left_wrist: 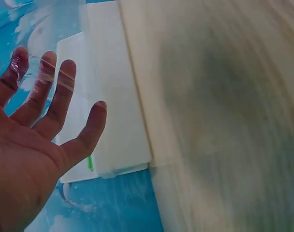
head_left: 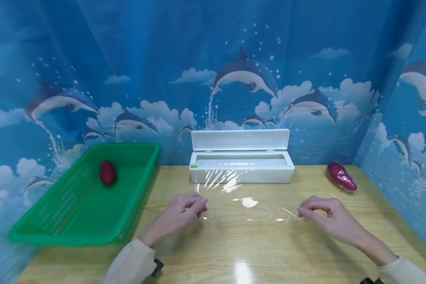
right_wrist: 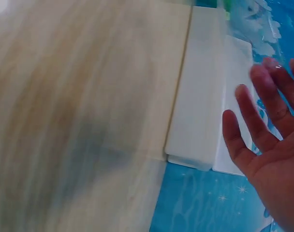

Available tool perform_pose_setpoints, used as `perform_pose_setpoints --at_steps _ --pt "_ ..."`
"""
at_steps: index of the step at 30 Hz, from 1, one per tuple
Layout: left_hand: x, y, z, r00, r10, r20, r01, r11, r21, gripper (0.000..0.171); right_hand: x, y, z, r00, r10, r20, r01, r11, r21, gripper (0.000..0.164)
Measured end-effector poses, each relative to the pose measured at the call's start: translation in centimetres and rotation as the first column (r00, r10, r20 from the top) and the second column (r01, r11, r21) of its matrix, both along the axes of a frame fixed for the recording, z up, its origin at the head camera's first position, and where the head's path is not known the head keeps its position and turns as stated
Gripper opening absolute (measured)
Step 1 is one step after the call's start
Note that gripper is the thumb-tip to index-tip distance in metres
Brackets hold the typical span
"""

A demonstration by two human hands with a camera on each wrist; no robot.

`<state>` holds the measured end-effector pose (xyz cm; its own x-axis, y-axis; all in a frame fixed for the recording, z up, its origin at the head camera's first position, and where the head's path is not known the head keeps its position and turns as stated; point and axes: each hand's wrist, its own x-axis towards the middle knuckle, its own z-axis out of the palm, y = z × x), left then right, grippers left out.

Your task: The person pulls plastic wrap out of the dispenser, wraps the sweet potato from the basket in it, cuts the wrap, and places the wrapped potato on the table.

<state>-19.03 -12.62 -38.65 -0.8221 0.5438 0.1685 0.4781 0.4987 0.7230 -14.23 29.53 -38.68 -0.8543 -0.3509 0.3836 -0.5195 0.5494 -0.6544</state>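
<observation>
A sheet of clear cling film stretches from the front of a white cling film box toward me, over the wooden table. My left hand pinches the film's near left corner between thumb and forefinger. At the near right corner, my right hand pinches it the same way. The other fingers of the left hand are spread apart in the left wrist view, with film across their tips. In the right wrist view the right hand also has its other fingers loosely extended. The box's lid stands raised.
A green plastic basket stands at the left, with a dark purple oblong vegetable inside. Toward the back right of the table lies a shiny, film-wrapped purple vegetable. A blue dolphin-print curtain hangs behind the box and along the right side.
</observation>
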Motion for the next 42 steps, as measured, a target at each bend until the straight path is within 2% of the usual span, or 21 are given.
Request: perform_pose_setpoints --at_steps 4,8,11,16,18,21,24,27,29,31,35,39,42 --pt "-0.4 0.4 -1.0 0.998 -0.018 -0.053 0.015 0.999 -0.049 0.042 0.0 -0.6 -1.0 0.996 -0.093 0.005 0.091 0.988 0.128 0.014" --pt "-0.7 0.7 -1.6 0.995 -0.036 -0.091 0.027 0.995 -0.095 0.035 -0.5 -1.1 -1.7 0.992 -0.125 -0.021 0.126 0.974 0.187 0.008" --pt "-0.9 0.7 -1.8 0.996 -0.050 -0.073 0.040 0.990 -0.135 0.027 -0.9 -1.2 -2.2 0.994 -0.108 -0.003 0.107 0.975 0.196 0.011" --pt "-1.1 0.8 -2.1 0.996 -0.082 0.021 0.084 0.980 -0.181 0.018 -1.1 -1.1 -2.8 0.999 -0.042 -0.018 0.046 0.968 0.245 0.023" --pt "-1.2 0.9 -2.2 0.995 -0.096 0.036 0.102 0.973 -0.209 0.015 -1.1 -1.0 -2.9 1.000 -0.018 -0.025 0.024 0.961 0.274 0.023" --pt "-1.1 0.9 -2.4 0.993 -0.117 -0.023 0.106 0.954 -0.280 0.016 -1.1 -0.8 -3.0 1.000 0.014 0.014 -0.018 0.956 0.292 0.023" --pt "-0.7 1.0 -2.3 0.985 -0.122 -0.124 0.074 0.939 -0.337 0.020 -1.2 -0.5 -2.9 0.998 0.041 0.050 -0.054 0.952 0.302 0.021" --pt "-0.3 1.0 -2.2 0.976 -0.105 -0.188 0.031 0.931 -0.363 0.018 -1.4 -0.3 -2.4 0.999 0.037 0.012 -0.038 0.944 0.327 0.020" --pt "-0.2 1.0 -2.2 0.974 -0.098 -0.205 0.016 0.930 -0.368 0.015 -1.8 -0.3 -1.9 0.999 0.009 -0.037 0.004 0.938 0.345 0.019" --pt "-0.2 0.9 -2.1 0.973 -0.096 -0.210 0.012 0.929 -0.369 0.015 -2.5 -0.5 -1.5 0.995 -0.021 -0.099 0.055 0.933 0.355 0.017" --pt "-0.4 0.5 -1.5 0.977 -0.100 -0.187 0.026 0.932 -0.361 0.025 -4.0 -1.0 -1.1 0.989 -0.053 -0.139 0.104 0.914 0.393 0.018" --pt "-0.3 0.2 -1.0 0.978 -0.123 -0.167 0.054 0.928 -0.367 0.032 -4.8 -1.1 -1.3 0.993 -0.035 -0.110 0.084 0.878 0.472 0.029" --pt "0.0 -0.2 -0.3 0.974 -0.131 -0.185 0.051 0.921 -0.385 0.028 -5.1 -1.0 -1.6 0.996 -0.005 -0.086 0.049 0.855 0.516 0.037"
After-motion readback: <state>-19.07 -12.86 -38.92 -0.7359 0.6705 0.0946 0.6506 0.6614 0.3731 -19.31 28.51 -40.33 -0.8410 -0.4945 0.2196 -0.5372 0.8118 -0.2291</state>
